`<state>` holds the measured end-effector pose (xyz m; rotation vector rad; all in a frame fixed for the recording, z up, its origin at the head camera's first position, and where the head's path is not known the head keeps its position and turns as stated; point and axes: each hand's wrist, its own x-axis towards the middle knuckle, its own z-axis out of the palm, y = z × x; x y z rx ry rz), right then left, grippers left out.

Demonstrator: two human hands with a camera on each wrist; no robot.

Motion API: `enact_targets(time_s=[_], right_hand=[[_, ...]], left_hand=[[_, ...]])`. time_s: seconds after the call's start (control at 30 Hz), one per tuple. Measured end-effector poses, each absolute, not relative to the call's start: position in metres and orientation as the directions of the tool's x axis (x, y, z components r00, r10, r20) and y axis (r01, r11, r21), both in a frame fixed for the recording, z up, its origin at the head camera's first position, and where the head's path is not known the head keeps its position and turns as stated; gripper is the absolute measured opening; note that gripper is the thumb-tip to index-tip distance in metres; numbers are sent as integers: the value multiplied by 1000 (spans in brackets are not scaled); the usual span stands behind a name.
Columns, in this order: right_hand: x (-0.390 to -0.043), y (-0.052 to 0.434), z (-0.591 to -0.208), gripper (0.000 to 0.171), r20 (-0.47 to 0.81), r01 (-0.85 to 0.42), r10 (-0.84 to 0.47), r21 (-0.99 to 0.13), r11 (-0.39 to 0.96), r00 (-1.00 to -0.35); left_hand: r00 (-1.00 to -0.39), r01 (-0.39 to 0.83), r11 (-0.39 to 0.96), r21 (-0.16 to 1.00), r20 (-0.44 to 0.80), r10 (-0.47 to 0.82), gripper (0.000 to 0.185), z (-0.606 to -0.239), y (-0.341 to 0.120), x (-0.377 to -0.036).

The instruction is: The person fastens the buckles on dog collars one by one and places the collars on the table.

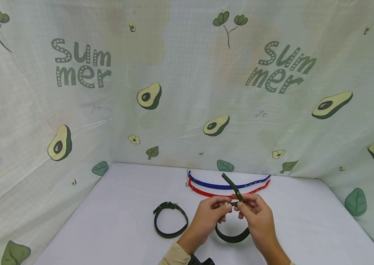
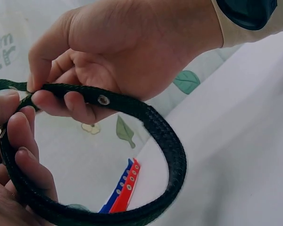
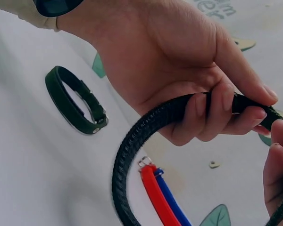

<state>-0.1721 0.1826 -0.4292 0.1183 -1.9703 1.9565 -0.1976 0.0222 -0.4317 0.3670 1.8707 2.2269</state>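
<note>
Both hands hold a dark green collar [image 1: 233, 239] that hangs below them in a loop. My left hand [image 1: 206, 215] pinches the collar at its metal buckle [image 1: 226, 202] with thumb and fingers. With thumb and fingers, my right hand [image 1: 259, 215] grips the strap close beside the buckle. The strap's free end [image 1: 229, 181] sticks up past the fingertips. In the left wrist view a metal eyelet [image 2: 104, 100] shows on the band near the right hand's fingers. Fingers partly hide the buckle.
A second dark green collar [image 1: 171, 234], fastened in a ring, stands left of the hands. Behind them a blue collar [image 1: 216, 186] and a red collar [image 1: 205, 193] lie stretched out on the white table [image 1: 123, 221]. A patterned cloth [image 1: 180, 73] hangs behind.
</note>
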Motion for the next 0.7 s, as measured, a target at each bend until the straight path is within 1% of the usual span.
enact_targets(time_s=[0.13, 0.23, 0.3, 0.43, 0.53, 0.7], right_hand=[[-173, 184, -429, 33, 329, -320, 176, -944, 77, -928], [-172, 185, -428, 39, 333, -313, 168, -940, 137, -928], [-172, 186, -427, 39, 329, -302, 177, -940, 161, -928], [-172, 186, -426, 35, 332, -296, 209, -937, 186, -920], [-171, 188, -425, 34, 380, -330, 202, -912, 244, -903], [-170, 193, -425, 31, 516, -449, 124, -822, 350, -847]], left_hand=[[-946, 19, -153, 988, 67, 318, 20, -433, 22, -198], [-943, 25, -140, 990, 70, 325, 23, -432, 21, -197], [-941, 27, -132, 991, 70, 332, 26, -432, 21, -198], [-937, 39, -111, 993, 75, 342, 22, -432, 21, -197], [-935, 53, -99, 994, 84, 345, 21, -432, 21, -197], [-935, 87, -90, 992, 112, 337, 27, -431, 19, -199]])
